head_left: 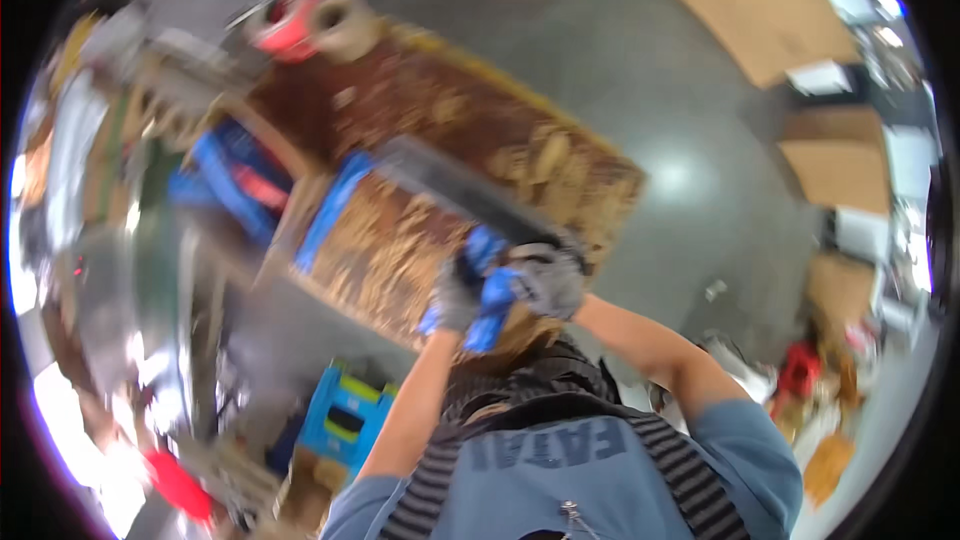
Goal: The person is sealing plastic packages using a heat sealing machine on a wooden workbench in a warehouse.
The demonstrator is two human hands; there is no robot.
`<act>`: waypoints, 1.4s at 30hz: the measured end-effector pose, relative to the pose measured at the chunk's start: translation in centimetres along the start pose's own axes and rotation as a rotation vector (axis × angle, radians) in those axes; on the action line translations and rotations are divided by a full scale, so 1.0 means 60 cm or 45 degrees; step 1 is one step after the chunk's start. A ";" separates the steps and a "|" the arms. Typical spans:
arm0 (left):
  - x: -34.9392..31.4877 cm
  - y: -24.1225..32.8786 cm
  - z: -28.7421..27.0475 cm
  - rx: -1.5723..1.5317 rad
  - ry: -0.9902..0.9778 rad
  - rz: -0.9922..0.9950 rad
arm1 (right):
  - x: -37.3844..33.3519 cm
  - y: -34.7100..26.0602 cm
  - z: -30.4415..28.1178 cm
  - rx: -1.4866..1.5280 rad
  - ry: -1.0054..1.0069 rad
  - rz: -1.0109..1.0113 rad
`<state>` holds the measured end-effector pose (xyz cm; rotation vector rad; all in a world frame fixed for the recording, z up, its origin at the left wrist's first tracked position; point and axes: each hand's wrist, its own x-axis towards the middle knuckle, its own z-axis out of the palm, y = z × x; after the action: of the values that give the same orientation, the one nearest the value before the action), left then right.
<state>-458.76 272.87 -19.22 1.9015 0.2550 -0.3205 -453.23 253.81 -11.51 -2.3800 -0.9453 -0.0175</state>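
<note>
My left hand [458, 292], in a grey and black glove, is closed on crumpled blue material [490, 312] at the near edge of the worktable. Close beside it, my right hand [550, 278], gloved alike, has its fingers curled in at the same blue material and at the near end of a long dark grey bar [455, 188]. Blur hides what the right fingers hold. The bar lies slantwise over the table, running away to the far left. Left of it, a blue strip [333, 212] crosses the tabletop.
The brown worktable [385, 100] has a worn, peeling top. Red tape [287, 28] and pale tape [343, 25] rolls stand at its far left corner. An open box with blue things [235, 180] adjoins its left side. A blue crate [345, 415] is at lower left; cardboard [765, 10] lies right.
</note>
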 end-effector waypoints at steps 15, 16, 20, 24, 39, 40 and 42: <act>-0.054 -0.012 -0.022 0.524 0.189 -0.128 | 0.006 -0.028 0.011 -0.025 0.055 -0.062; -0.055 -0.016 -0.015 0.612 0.189 -0.172 | 0.006 -0.028 0.013 -0.029 0.037 -0.050; -0.033 0.027 -0.029 0.554 0.101 -0.179 | -0.001 -0.015 0.002 -0.074 0.059 0.003; -0.044 -0.036 -0.041 0.494 0.325 0.044 | 0.034 -0.040 -0.004 0.117 0.075 -0.050; -0.028 0.075 -0.421 0.514 0.881 0.087 | 0.015 -0.037 -0.026 0.145 0.000 0.083; -0.009 0.106 -0.456 0.721 0.925 0.043 | 0.015 -0.037 -0.023 0.128 -0.013 0.104; 0.015 0.175 -0.446 1.524 1.156 0.193 | 0.016 -0.029 -0.030 0.156 0.068 0.050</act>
<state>-451.84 294.42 -1.50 3.1383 0.5947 0.6995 -453.29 254.50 -8.89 -2.2734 -0.8505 -0.0076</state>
